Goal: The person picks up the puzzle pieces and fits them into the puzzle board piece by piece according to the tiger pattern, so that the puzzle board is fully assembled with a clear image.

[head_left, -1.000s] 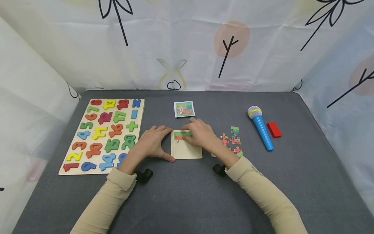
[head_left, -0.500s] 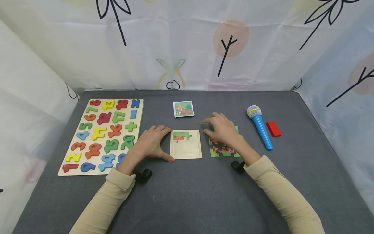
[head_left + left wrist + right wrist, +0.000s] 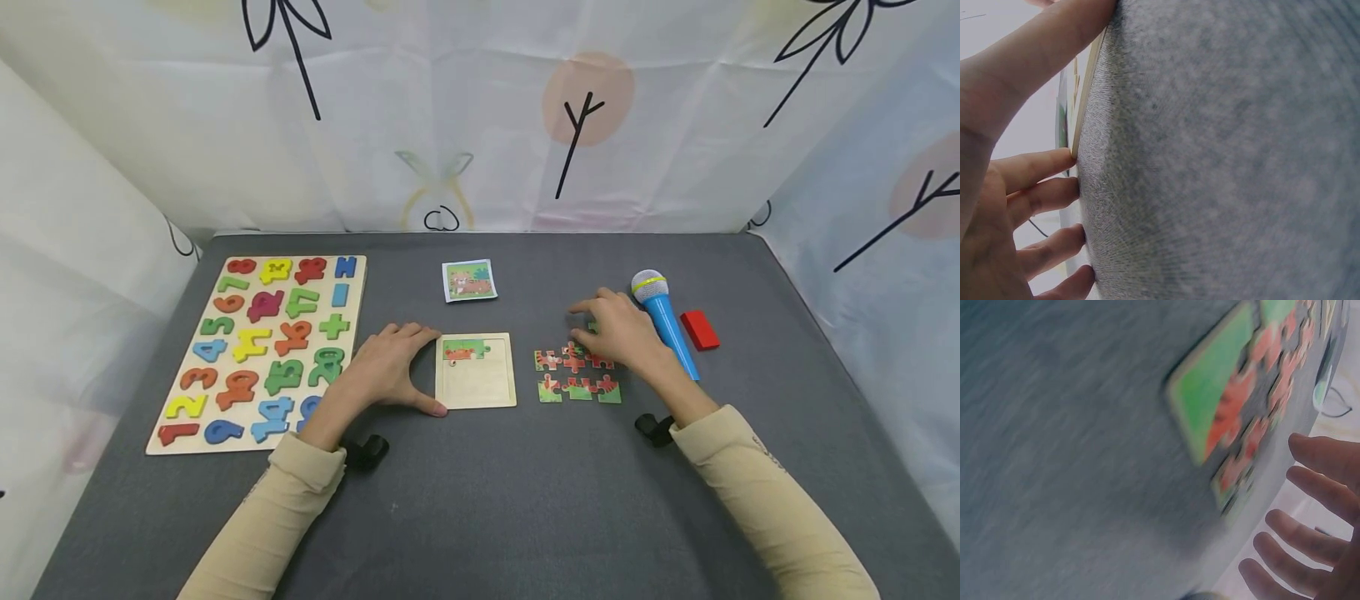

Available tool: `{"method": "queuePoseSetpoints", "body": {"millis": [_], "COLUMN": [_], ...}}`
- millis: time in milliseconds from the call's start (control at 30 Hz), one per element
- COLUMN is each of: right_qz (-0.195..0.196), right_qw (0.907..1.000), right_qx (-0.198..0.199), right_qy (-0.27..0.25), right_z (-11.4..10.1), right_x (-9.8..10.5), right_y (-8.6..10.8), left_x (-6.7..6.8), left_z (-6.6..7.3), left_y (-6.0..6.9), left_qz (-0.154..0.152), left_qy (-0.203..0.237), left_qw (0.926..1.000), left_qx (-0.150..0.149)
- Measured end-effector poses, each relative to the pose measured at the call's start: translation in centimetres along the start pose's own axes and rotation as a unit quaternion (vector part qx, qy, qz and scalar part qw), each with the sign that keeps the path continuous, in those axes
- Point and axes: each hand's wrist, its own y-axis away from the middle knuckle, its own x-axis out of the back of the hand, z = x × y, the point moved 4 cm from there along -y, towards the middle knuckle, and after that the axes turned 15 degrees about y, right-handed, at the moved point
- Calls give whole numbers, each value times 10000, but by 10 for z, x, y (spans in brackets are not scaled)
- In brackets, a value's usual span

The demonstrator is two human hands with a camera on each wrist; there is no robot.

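Observation:
A wooden puzzle tray point(image 3: 476, 387) lies flat, with joined green-and-red pieces point(image 3: 465, 349) in its upper left. The left hand point(image 3: 386, 367) is spread along the tray's left side, thumb at the lower left corner and index finger at the upper left; in the left wrist view the fingertips point(image 3: 1074, 156) touch its edge and the cloth. The right hand point(image 3: 618, 329) hovers, fingers extended, over the top of the loose puzzle pieces point(image 3: 581, 389), partly hiding a green one. In the right wrist view no piece shows in the right hand point(image 3: 1316, 537).
A board of coloured numbers point(image 3: 251, 400) lies at the left, partly behind the left arm. Behind the tray is a small picture card point(image 3: 469, 281). A blue toy microphone point(image 3: 670, 329) and a red block point(image 3: 700, 330) lie right of the right hand.
The right hand has left the tray and moved right, above the loose pieces, uncovering the joined pieces in the tray. The left hand has stayed at the tray's edge.

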Motion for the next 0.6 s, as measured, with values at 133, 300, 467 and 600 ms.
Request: {"method": "queuePoseSetpoints", "body": {"millis": [133,300,467,600], "right_qz": [-56,-78,-160,-228], "right_qw": [9999,9999,9998,9997], "right_qx": [-126,-122,-93,-102], "right_qy": [1,-15,-32,-53], "right_z": [9,15,17,18], "right_x": [-1,-5,-8,-8], "right_y": [3,5,6,5], "left_x": [0,0,0,0], "left_z": [-1,0,0,0], "left_y": [0,0,0,0], "left_qz": [14,5,-27,-34], "left_qy": [9,16,10,15], "left_qw": [10000,10000,10000,10000], "left_qx": [0,5,37,47]}}
